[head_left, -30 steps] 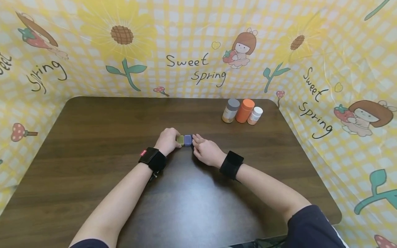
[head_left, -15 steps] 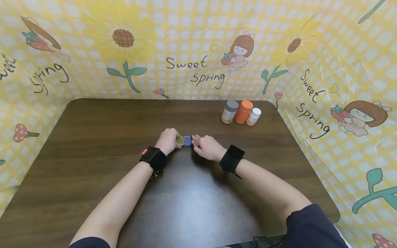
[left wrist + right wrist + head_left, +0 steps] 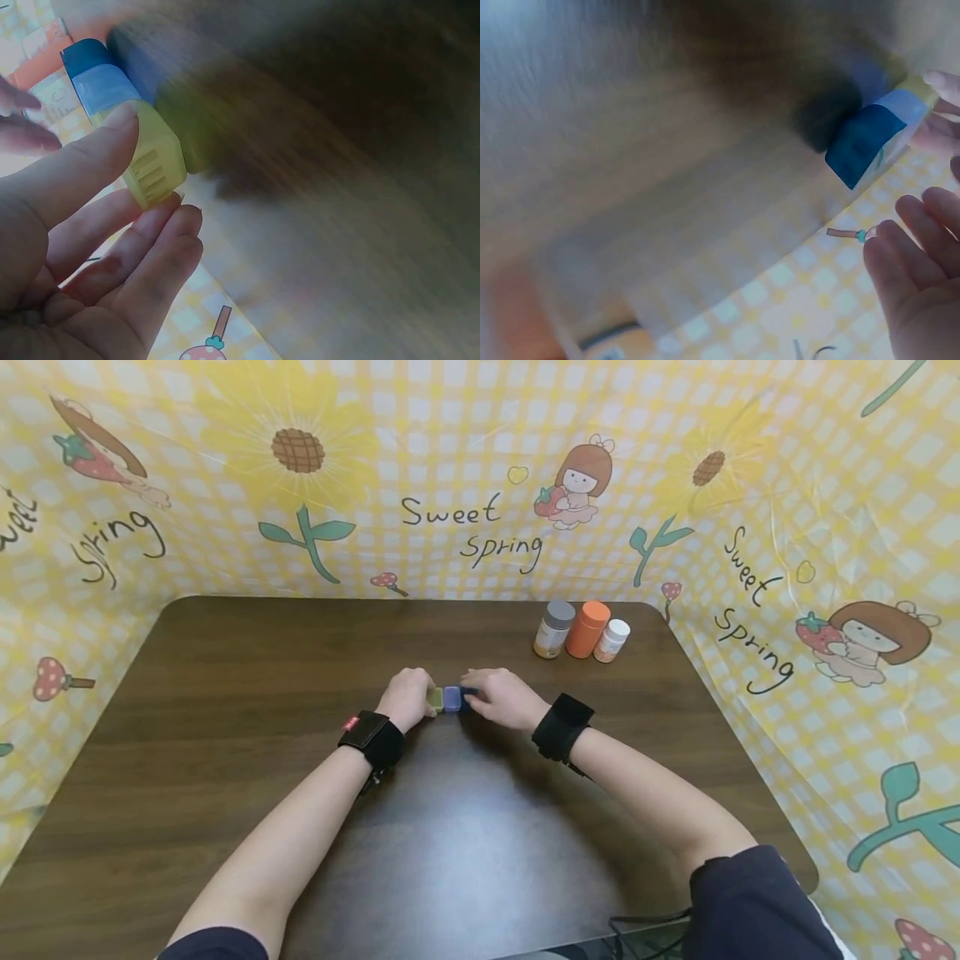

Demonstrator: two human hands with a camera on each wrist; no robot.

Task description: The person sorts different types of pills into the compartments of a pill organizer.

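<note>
A short row of three joined or touching box-shaped pieces lies near the middle of the table: yellow-green (image 3: 436, 699), periwinkle blue (image 3: 452, 699) and dark blue (image 3: 864, 142). My left hand (image 3: 405, 700) pinches the yellow-green piece at the row's left end, thumb on one side and fingers on the other. Ridges show on that piece's end in the left wrist view. At the dark blue end is my right hand (image 3: 506, 697), its fingers spread apart and off the piece in the right wrist view. The right thumb is out of that view.
Toward the back right of the wooden table (image 3: 300, 643) stand a grey-capped bottle (image 3: 553, 630), an orange bottle (image 3: 588, 630) and a small white-capped bottle (image 3: 612, 641). A yellow checked cloth (image 3: 435, 435) hangs around the table's back and sides.
My right hand has shifted slightly away from me and its fingers have loosened from the dark blue end, which shows more now. The left hand keeps its pinch in place.
</note>
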